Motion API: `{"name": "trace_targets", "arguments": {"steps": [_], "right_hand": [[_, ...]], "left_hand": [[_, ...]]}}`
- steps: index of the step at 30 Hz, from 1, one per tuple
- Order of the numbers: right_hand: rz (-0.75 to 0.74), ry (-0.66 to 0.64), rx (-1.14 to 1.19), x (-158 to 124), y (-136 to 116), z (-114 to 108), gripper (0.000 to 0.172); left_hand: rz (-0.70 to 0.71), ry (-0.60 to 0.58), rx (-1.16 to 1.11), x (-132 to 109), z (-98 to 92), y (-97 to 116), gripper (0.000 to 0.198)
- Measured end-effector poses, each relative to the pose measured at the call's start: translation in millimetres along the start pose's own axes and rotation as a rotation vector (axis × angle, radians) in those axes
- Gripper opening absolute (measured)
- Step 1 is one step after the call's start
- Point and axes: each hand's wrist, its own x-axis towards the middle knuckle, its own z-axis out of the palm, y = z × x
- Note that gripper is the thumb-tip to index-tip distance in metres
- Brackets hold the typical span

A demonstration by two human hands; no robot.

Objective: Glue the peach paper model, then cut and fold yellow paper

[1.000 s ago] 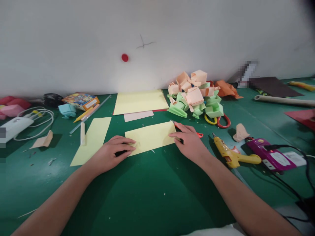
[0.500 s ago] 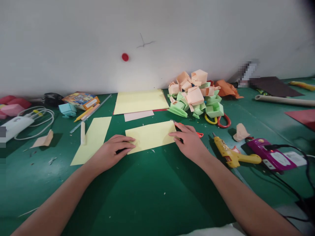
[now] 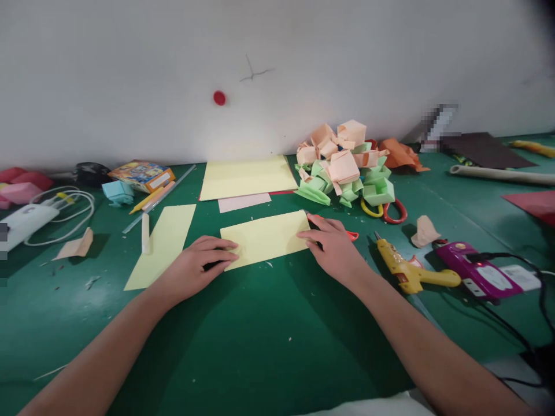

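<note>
while the left hand (image 3: 197, 263) and right hand (image 3: 336, 248) lie unclenched on its ends, the paper (image 3: 266, 238) rests on the table (image 3: 260, 335) between them. uneven finger pressure could skew it — or crease it.

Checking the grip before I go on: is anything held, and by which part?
The left hand and right hand touch opposite ends of a pale yellow paper strip; whether either pinches it cannot be told.
</note>
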Motion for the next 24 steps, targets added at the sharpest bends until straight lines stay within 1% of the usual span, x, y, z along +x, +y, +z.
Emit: {"name": "trace_targets", "arguments": {"steps": [7,17,21,24], "right_hand": [[-0.021,0.030,-0.017,0.5,2.4,1.9,0.034],[-0.001,0.011,-0.022,1.4,1.6,-0.1,0.034],[0.013,-0.038,0.000,1.2,2.8,-2.2,0.045],[0.019,-0.048,0.009,1.1,4.0,-2.5,0.053]], "left_hand": [[0.001,-0.010,0.002,-1.4,0.6,-2.9,0.028],[0.014,-0.009,0.013,-2.0,1.8,-4.7,0.027],[0.013,-0.001,0.010,-2.0,1.2,-4.1,0.026],[0.012,0.003,0.002,-1.8,0.2,-2.8,0.027]]}}
